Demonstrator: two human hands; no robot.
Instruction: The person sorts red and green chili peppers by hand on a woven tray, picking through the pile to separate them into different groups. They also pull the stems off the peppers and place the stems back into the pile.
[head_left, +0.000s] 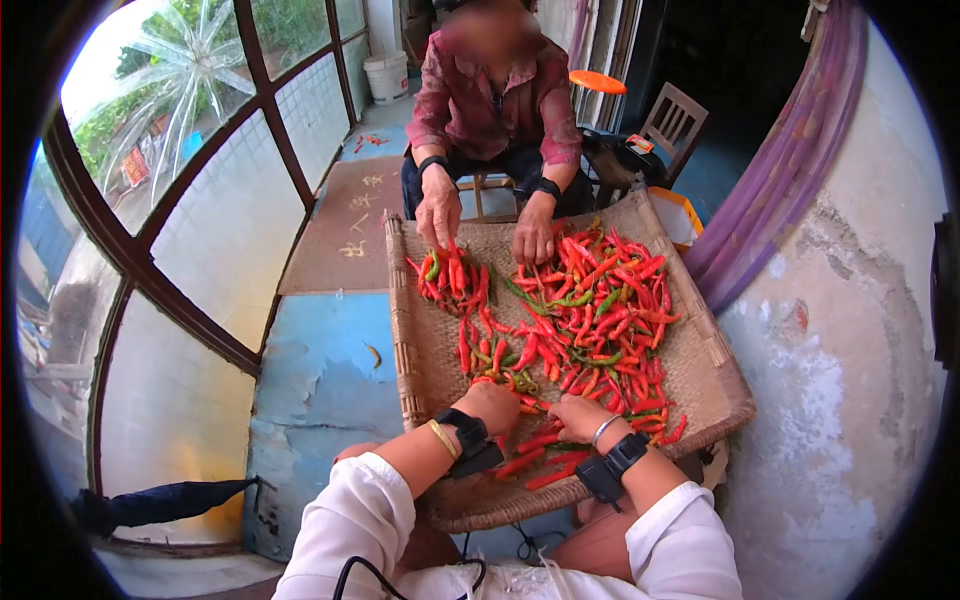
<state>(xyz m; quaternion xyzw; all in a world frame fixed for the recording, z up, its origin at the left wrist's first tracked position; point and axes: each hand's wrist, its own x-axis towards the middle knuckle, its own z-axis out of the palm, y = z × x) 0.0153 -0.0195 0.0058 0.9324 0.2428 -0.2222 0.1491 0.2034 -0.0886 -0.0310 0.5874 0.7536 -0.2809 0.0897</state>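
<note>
A woven tray (425, 365) holds a large heap of red chili peppers (600, 290), some green, on its right side. A smaller pile of peppers (450, 280) lies at its upper left. My left hand (491, 402) is closed over peppers near the tray's lower middle; what its fingers hold is hidden. Close to its right, my right hand (580, 416) has its fingers pressed together at the lower edge of the heap, and their tips are too small to read. Several loose red peppers (530, 460) lie below and between my hands.
Across the tray sits a co-worker (495, 110), one hand (438, 208) over the smaller pile, the other (533, 240) at the heap. Framed windows (215, 210) stand left, a rough wall (830, 370) right. Behind are a wooden chair (676, 120) and a white bucket (386, 78).
</note>
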